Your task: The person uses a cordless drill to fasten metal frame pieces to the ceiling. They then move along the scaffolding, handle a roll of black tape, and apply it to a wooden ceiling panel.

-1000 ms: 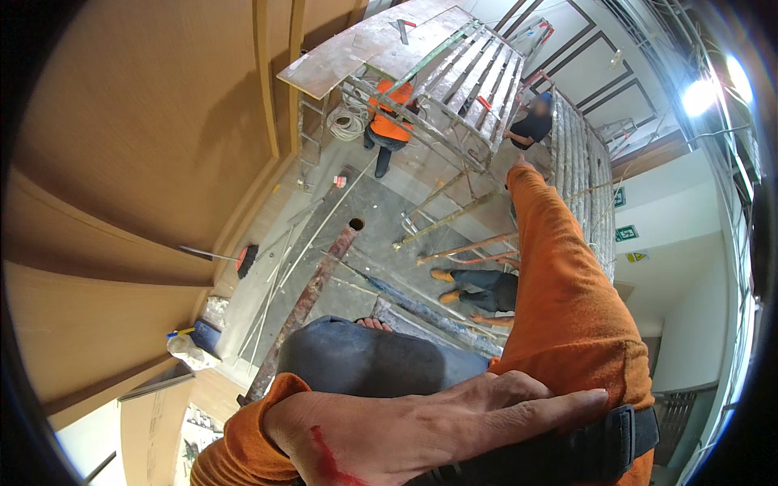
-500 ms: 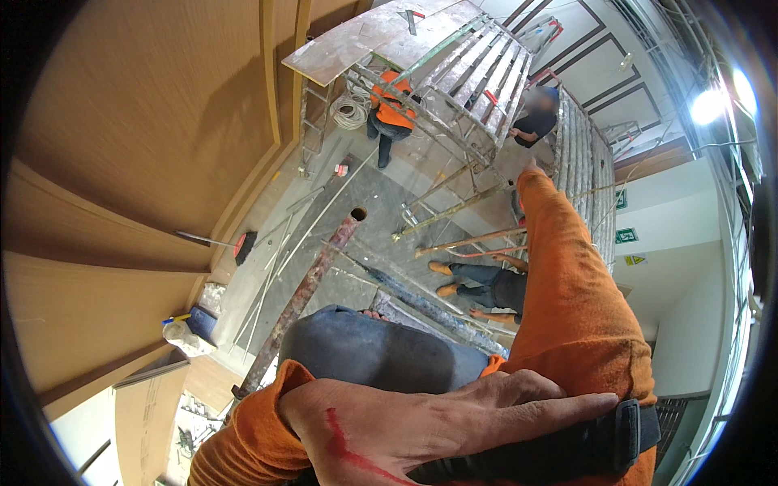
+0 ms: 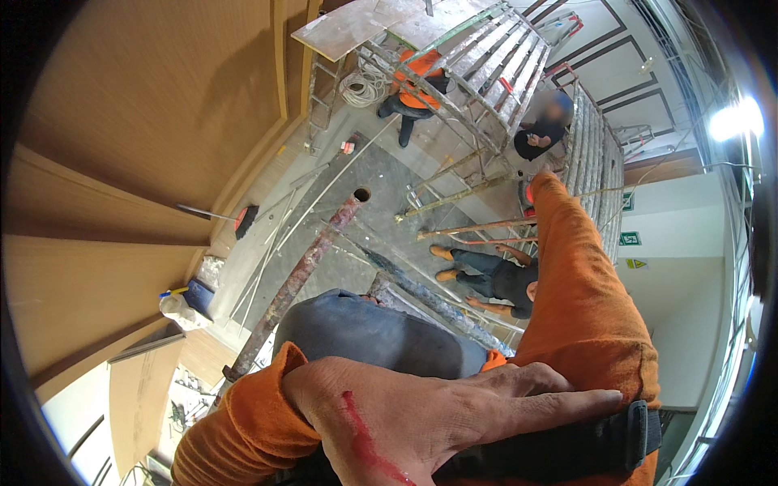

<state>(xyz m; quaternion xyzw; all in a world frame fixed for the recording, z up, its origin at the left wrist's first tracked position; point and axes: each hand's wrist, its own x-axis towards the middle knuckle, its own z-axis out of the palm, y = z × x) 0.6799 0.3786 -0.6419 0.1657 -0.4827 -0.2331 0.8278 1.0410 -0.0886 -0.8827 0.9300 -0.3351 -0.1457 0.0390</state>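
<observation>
My left hand crosses the lower part of the head view, back up, with a red smear over its knuckles and wrist side. Its visible fingers stretch out to the right along a black strap with a dark buckle; the thumb is hidden. My right arm in an orange sleeve reaches far out toward the scaffold boards. At its end my right hand is small and mostly hidden by the sleeve, near a person in a blue helmet below. My grey trouser leg is bent under the left arm.
A rusty, paint-stained pipe rises to the left of my leg. Scaffold frames and slatted planks stand ahead. A person in dark clothes and one in an orange vest are below. A broom leans by wooden panels.
The view has shifted slightly. The helmeted person's arm has come up in front of the chest, and the orange-vested person has moved a little. My left hand still lies along the strap.
</observation>
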